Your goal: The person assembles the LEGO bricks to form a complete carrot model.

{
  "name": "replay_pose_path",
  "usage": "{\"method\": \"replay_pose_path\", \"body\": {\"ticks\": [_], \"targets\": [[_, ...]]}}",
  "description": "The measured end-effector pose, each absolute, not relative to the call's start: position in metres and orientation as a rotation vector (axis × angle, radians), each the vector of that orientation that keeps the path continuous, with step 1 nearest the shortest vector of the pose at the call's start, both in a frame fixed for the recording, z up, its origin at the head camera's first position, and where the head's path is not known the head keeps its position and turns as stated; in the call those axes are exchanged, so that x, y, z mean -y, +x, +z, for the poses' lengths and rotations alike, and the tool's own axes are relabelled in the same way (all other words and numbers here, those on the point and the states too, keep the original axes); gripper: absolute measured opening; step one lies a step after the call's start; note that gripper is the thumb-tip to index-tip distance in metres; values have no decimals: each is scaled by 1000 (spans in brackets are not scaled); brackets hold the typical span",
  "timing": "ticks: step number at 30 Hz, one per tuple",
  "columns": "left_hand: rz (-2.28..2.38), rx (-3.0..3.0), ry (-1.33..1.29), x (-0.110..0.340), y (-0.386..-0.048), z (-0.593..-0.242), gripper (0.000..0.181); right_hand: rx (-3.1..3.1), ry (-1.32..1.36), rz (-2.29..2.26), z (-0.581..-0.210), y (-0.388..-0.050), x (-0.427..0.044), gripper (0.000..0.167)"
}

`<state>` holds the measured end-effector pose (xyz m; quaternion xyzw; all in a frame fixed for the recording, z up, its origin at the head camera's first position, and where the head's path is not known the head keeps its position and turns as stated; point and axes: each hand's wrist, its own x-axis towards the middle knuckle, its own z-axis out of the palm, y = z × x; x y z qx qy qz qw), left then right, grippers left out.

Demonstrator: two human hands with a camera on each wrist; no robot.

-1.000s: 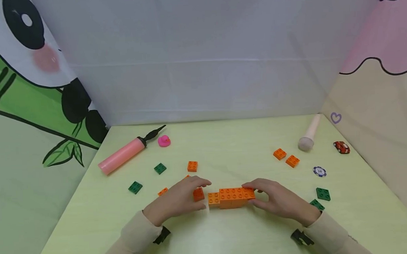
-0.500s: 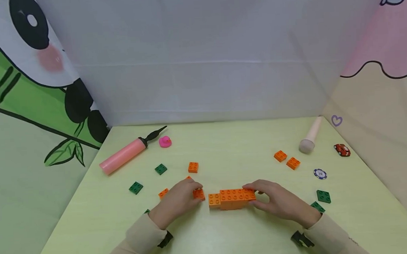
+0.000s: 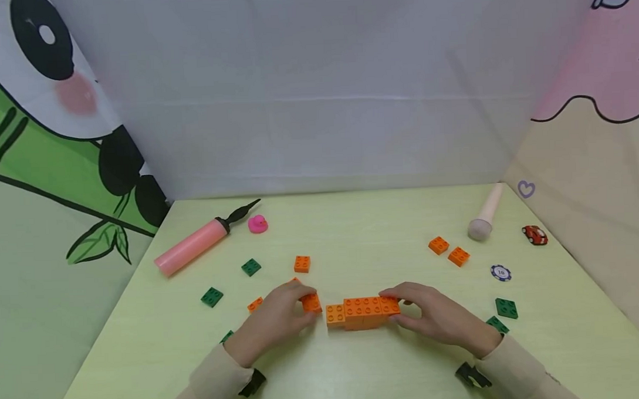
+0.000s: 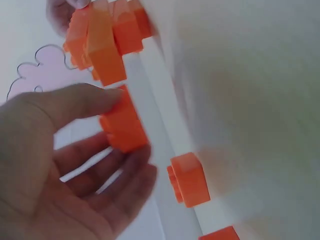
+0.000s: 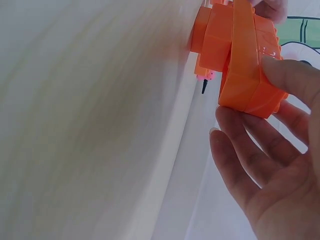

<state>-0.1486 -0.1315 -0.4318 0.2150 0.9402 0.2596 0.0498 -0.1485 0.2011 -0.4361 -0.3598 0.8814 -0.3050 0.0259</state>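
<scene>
In the head view, my left hand (image 3: pixel 276 321) pinches a loose orange toy brick (image 3: pixel 312 303) between thumb and fingers. The left wrist view shows the thumb at one end of this brick (image 4: pixel 127 125) and fingers at the other. Just right of it is a joined row of orange bricks (image 3: pixel 363 313), whose left end is lower than the rest. A small gap separates the two. My right hand (image 3: pixel 434 316) grips the row's right end. Seen from the right wrist, the thumb presses one side of the brick row (image 5: pixel 245 65) and fingers support the other.
Loose orange bricks (image 3: pixel 302 264) and green bricks (image 3: pixel 212 296) lie around both hands. Farther back are a pink pump (image 3: pixel 191 247), a pink duck (image 3: pixel 257 224), a toy microphone (image 3: pixel 485 214), a red toy car (image 3: pixel 534 235) and a poker chip (image 3: pixel 500 273).
My left fingers and thumb have closed from a spread position onto the loose orange brick. The right hand and the brick row have stayed in place.
</scene>
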Motion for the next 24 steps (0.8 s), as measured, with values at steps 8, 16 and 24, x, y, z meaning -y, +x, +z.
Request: {"method": "replay_pose_path", "body": {"ticks": [8, 16, 24], "targets": [[1164, -2703, 859, 134, -144, -428, 39, -2728, -1112, -937, -435, -149, -199, 41], [1071, -2661, 906, 120, -144, -430, 43, -2731, -1102, -932, -436, -150, -199, 42], [1140, -2549, 782, 119, -148, -433, 38, -2735, -1118, -933, -436, -150, -199, 41]]}}
